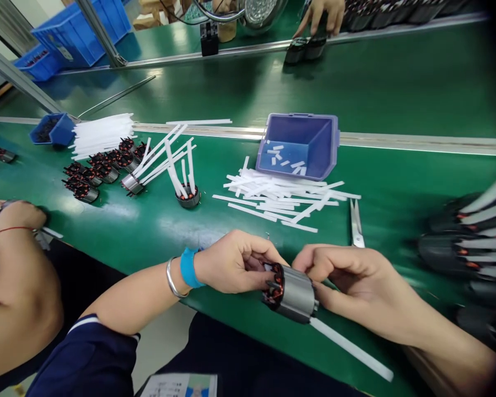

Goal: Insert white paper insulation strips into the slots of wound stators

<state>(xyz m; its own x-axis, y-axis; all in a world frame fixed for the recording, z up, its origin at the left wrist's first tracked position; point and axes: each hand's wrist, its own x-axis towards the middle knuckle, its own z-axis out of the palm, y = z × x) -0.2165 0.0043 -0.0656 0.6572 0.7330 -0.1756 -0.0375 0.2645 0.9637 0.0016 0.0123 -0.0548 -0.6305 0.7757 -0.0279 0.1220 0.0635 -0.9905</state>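
A metal motor core (295, 295) with black and copper windings lies on its side between my hands near the table's front edge. My left hand (242, 262) is closed on its winding end, thumb and fingers at the rim. Around the opposite end my right hand (347, 281) has its fingers bent, with the thumb and fingertips against the core. One white strip (351, 350) sticks out of that end toward the lower right. Further back, a pile of white strips (281, 193) lies beside a purple bin (330, 146) holding short white pieces.
Scissors (356, 223) lie right of the pile. Cores with strips stand at centre-left (188, 198) and far right (442, 251). More cores (85, 190), a strip stack (103, 135) and a blue bin (62, 129) are at left. A co-worker's arm (25, 275) is left; another person's hand (324, 14) is across.
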